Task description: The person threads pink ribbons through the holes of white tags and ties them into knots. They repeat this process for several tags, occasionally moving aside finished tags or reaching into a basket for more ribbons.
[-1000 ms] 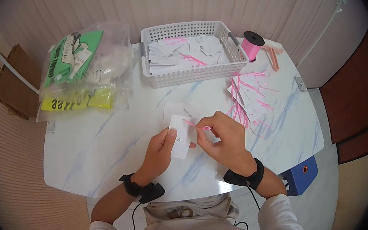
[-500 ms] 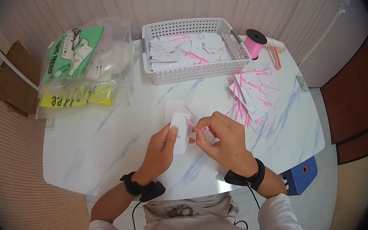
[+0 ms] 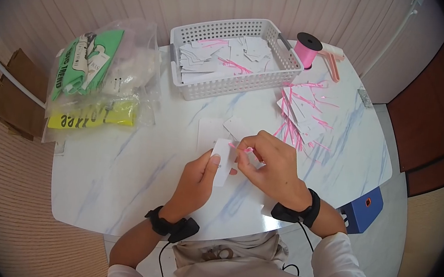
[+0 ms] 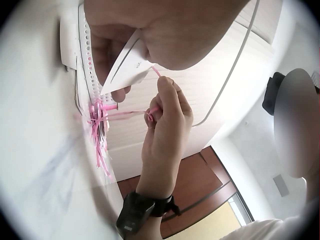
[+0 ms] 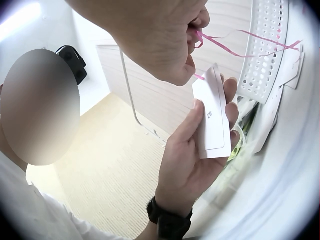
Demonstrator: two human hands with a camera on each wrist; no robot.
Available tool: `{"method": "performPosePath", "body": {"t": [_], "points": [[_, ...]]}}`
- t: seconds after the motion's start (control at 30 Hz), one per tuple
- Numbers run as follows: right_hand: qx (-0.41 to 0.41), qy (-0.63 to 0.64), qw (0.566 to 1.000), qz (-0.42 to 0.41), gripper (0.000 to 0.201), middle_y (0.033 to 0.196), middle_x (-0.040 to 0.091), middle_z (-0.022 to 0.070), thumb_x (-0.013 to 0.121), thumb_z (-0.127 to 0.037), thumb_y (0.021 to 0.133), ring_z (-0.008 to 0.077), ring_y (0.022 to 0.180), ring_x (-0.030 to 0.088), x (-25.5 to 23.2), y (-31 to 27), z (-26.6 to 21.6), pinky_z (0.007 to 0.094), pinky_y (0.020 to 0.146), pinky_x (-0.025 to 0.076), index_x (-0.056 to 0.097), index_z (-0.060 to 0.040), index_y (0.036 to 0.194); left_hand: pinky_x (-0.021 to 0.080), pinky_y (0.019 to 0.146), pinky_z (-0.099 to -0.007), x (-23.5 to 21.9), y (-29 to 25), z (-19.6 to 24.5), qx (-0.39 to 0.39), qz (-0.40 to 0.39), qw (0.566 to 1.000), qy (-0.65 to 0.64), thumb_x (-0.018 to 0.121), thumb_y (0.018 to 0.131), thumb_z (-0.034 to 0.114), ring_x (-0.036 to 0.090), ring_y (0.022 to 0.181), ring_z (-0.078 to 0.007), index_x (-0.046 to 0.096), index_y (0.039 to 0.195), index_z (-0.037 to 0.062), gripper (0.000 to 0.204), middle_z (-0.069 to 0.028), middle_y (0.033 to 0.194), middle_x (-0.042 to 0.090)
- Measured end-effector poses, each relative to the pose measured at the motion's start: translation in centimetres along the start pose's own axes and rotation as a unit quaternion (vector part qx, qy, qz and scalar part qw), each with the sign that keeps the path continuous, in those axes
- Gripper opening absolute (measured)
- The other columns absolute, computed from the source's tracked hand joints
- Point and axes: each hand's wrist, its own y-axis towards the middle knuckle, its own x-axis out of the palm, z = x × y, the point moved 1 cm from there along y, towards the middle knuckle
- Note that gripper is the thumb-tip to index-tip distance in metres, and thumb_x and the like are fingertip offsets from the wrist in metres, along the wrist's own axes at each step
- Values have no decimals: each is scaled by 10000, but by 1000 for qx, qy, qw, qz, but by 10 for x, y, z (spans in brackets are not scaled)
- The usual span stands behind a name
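In the head view the left hand (image 3: pixel 196 183) grips white cards (image 3: pixel 221 172), thumb on the front and fingers behind. The number 29 shows on the front card (image 5: pixel 214 116) in the right wrist view. Just to the right, the right hand (image 3: pixel 274 169) pinches a pink ribbon (image 3: pixel 248 150) between thumb and forefinger; the ribbon reaches the upper end of the cards. A longer ribbon loop (image 5: pixel 227 49) trails from the curled fingers of that hand. Behind the hands, two white cards (image 3: pixel 209 130) lie on the marble-patterned table (image 3: pixel 134 183).
A white basket (image 3: pixel 239 83) of cards and ribbons stands at the back. Beside it are a pink ribbon spool (image 3: pixel 305 54) and a pink handled tool (image 3: pixel 333 69). Ribboned cards (image 3: pixel 303 112) lie at the right, bagged clothing (image 3: pixel 95 77) at the left.
The left hand has moved slightly right with the cards, which have turned so that the number is harder to see in the head view. The right hand keeps its pinch and has shifted slightly.
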Motion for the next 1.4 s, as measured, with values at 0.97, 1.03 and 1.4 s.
{"method": "performPosePath", "body": {"t": [0.97,1.03,1.4], "points": [[1,-53,998,-13,107,654,541,29,682,-48,737,196,548,556,1,-1,0,311,462,409,601,-80,800,493,751,-264,-2,0,-1,-23,-32,999,8,301,1023,214,676,885,-162,529,1200,-26,375,-117,994,682],[-8,-64,998,-19,108,659,538,28,692,-58,747,190,555,566,2,-2,1,305,464,414,616,-82,821,498,729,-262,-1,0,-4,-33,-34,999,-3,305,1022,216,677,857,-153,530,1193,-25,372,-120,965,689],[14,-30,999,-33,105,680,544,21,712,-98,770,169,524,558,5,-3,3,287,466,411,631,-84,835,497,667,-238,-1,1,2,-31,20,996,-83,274,1030,214,674,823,-148,527,1164,-17,367,-97,1014,660]]}}
